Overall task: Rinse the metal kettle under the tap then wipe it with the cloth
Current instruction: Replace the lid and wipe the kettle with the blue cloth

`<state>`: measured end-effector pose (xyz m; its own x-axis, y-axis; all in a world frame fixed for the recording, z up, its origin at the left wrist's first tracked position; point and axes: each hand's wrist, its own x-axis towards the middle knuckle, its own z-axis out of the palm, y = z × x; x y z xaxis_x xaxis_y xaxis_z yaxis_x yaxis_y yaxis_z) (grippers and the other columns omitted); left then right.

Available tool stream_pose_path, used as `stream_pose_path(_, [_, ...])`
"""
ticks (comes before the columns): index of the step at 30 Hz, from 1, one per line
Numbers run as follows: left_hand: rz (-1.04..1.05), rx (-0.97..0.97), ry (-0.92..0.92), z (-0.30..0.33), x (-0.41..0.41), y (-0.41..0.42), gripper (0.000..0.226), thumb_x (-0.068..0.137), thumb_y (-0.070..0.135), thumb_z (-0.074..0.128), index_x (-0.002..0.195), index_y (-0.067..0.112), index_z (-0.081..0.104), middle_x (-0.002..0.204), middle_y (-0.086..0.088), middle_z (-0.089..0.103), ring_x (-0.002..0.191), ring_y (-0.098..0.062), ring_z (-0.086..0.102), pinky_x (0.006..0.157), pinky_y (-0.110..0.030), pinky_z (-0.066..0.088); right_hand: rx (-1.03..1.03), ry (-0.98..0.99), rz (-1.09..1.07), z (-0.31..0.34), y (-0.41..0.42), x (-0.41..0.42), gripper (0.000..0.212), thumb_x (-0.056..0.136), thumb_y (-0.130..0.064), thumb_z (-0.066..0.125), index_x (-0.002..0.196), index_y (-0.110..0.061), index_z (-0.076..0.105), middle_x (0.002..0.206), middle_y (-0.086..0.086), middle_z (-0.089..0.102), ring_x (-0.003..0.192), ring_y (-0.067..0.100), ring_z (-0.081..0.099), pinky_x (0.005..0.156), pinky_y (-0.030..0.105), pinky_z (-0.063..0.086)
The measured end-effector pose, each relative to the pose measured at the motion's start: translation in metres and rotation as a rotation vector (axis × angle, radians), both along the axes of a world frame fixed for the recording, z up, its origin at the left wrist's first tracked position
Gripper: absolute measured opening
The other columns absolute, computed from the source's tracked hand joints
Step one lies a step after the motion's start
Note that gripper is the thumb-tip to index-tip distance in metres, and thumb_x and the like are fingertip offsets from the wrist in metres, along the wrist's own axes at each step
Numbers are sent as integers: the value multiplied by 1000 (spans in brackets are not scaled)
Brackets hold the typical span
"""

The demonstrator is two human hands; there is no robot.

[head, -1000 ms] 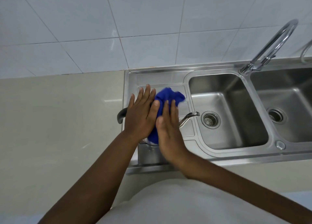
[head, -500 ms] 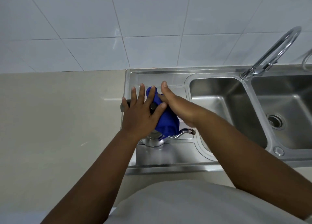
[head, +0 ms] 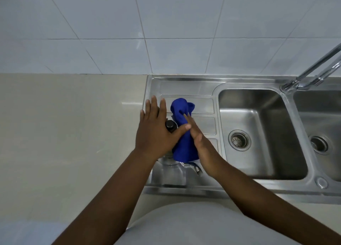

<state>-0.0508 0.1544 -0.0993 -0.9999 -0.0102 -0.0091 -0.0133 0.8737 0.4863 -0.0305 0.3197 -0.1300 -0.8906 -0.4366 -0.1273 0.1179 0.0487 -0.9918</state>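
The metal kettle (head: pixel 170 160) stands on the sink's drainboard (head: pixel 203 104), mostly hidden under my hands; its black lid knob (head: pixel 170 125) and its spout (head: pixel 197 169) show. My left hand (head: pixel 156 130) lies flat on the kettle's top with fingers spread, thumb beside the knob. A blue cloth (head: pixel 182 134) is draped over the kettle's right side. My right hand (head: pixel 201 147) presses the cloth against the kettle with straight fingers.
A steel basin (head: pixel 262 119) with a drain lies right of the drainboard, a second basin (head: pixel 321 126) beyond it. The tap (head: pixel 311 73) rises at the back right. Beige counter (head: pixel 70 134) spreads to the left, tiled wall behind.
My right hand has drawn back from the kettle's far side to its near right side, dragging the cloth with it. The left hand stays on top. The view shifted left.
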Motion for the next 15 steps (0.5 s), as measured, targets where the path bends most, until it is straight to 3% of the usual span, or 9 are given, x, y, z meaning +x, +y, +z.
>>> stream_pose_path(1, [32, 89, -24, -1, 3, 3, 106, 74, 89, 24, 155, 23, 4, 164, 2, -9, 149, -14, -16, 122, -43, 8, 29, 91, -9, -5, -2, 3, 94, 78, -89, 21, 157, -38, 16, 169, -13, 6, 156, 11, 6, 125, 31, 15])
stream_pose_path(3, [34, 192, -25, -2, 5, 6, 100, 77, 87, 23, 155, 27, 7, 164, 7, -8, 148, -9, -17, 121, -42, 17, 63, 108, -53, -18, -4, 8, 93, 81, -86, 24, 158, -34, 12, 169, -8, 7, 157, 15, 6, 126, 42, 14])
stream_pose_path(7, [-85, 180, 10, -1, -3, 0, 96, 77, 81, 36, 154, 29, 13, 165, 5, -3, 150, -11, -13, 117, -37, 25, -15, -231, -127, -29, 3, 0, 81, 85, -77, 30, 151, -31, 32, 158, 8, 41, 139, 15, 48, 116, 37, 39])
stream_pose_path(9, [-153, 214, 15, 1, -8, -4, 93, 78, 74, 46, 154, 29, 16, 165, 4, 0, 150, -10, -9, 118, -38, 28, 33, -280, -122, -27, 3, -4, 87, 79, -87, 30, 148, -35, 36, 153, 9, 47, 134, 19, 52, 116, 43, 41])
stream_pose_path(12, [-272, 258, 42, 3, -14, -11, 90, 81, 65, 55, 153, 26, 19, 165, 1, 5, 151, -13, -2, 119, -45, 27, 85, -26, -89, -20, 1, 0, 87, 80, -87, 26, 155, -44, 18, 167, -10, 20, 154, 16, 21, 125, 47, 23])
stream_pose_path(15, [-384, 270, 46, 4, -16, -14, 92, 82, 63, 58, 153, 26, 14, 165, 0, 5, 151, -16, 2, 119, -48, 25, 171, 364, -60, -20, -3, 8, 75, 95, -72, 18, 159, -32, 15, 170, -10, 9, 157, 17, 6, 127, 42, 12])
